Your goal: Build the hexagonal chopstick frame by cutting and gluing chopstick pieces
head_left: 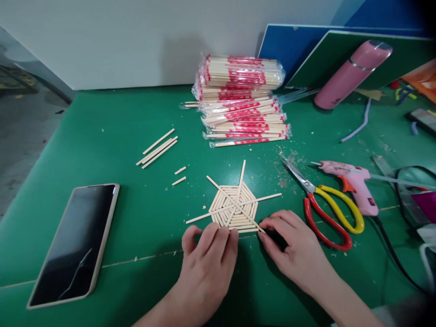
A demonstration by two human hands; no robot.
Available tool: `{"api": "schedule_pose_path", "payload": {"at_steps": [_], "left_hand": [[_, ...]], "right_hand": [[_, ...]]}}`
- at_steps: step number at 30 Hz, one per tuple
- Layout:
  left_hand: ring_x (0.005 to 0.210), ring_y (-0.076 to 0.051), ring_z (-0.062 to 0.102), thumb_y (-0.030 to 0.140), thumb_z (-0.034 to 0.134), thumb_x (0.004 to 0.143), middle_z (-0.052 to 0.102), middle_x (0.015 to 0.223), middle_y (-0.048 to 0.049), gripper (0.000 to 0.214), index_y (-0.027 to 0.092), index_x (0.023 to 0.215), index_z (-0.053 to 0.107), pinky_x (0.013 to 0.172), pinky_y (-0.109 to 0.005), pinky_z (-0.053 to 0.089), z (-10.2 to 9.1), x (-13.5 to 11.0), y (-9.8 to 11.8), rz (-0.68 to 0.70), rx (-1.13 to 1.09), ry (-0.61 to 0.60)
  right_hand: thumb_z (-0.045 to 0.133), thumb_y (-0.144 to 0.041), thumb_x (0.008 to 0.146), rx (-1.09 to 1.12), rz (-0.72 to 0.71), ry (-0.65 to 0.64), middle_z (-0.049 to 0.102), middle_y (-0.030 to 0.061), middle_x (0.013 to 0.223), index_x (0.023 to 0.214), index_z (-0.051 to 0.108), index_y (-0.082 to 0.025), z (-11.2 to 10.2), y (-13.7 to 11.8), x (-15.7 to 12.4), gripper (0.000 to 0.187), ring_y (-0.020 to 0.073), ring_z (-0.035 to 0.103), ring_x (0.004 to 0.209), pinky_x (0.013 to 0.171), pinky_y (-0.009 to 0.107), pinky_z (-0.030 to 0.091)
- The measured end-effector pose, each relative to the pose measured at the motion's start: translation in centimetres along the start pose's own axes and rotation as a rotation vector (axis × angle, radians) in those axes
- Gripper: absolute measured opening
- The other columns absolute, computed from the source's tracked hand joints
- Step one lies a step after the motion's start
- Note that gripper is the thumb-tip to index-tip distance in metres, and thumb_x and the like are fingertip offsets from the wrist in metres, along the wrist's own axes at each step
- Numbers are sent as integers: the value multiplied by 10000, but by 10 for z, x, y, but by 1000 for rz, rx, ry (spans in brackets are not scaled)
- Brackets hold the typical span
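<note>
A hexagonal web of wooden chopstick pieces lies flat on the green table, with long sticks crossing at its centre and reaching past its edges. My left hand has its fingers bent and pressed together on the near edge of the web, hiding the lower-left stick end. At the near right corner, my right hand pinches the end of a long chopstick between thumb and fingers. A short chopstick piece runs along the near edge between both hands.
Wrapped chopstick bundles are piled at the back. Loose sticks and two short pieces lie left. A phone is far left. Scissors, a pink glue gun with a cord, and a pink flask stand or lie right.
</note>
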State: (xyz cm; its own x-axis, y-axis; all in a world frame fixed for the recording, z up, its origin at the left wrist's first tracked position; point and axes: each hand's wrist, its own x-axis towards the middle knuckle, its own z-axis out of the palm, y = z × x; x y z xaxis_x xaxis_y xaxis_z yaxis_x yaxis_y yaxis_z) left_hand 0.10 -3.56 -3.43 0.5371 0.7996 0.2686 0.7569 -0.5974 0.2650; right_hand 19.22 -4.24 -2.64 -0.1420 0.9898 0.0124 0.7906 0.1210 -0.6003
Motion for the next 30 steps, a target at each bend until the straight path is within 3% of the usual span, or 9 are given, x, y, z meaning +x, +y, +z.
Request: {"api": "schedule_pose_path", "payload": {"at_steps": [4,14,18,30], "left_hand": [[843,-188,483,127,420,820,608,800,-9,196,215,829,595,782,-369,272,-4,1,-3,-30,73,68],[843,-210,469,103,342,833,614,790,-30,275,203,816,598,761,-389,267,-5,6,-1,7,79,18],[838,-210,479,94,309,830,600,770,-37,307,182,819,603,755,-384,277,-3,6,-2,12,43,57],[797,-188,480,134,466,809,594,717,-8,133,184,745,572,740,-366,294,-2,5,-4,-30,26,153]], "right_hand": [[495,-210,769,7,6,-3,546,37,765,800,583,-194,-1,1,-1,95,167,507,731,644,306,418],[485,-220,774,-8,1,5,545,36,755,792,585,-193,0,2,0,105,162,505,714,629,296,406],[483,-216,778,-5,0,-1,542,35,756,794,583,-189,0,2,0,104,160,498,713,629,295,400],[493,-228,780,-12,-1,23,540,30,730,764,586,-185,2,0,1,103,157,489,699,624,294,393]]}}
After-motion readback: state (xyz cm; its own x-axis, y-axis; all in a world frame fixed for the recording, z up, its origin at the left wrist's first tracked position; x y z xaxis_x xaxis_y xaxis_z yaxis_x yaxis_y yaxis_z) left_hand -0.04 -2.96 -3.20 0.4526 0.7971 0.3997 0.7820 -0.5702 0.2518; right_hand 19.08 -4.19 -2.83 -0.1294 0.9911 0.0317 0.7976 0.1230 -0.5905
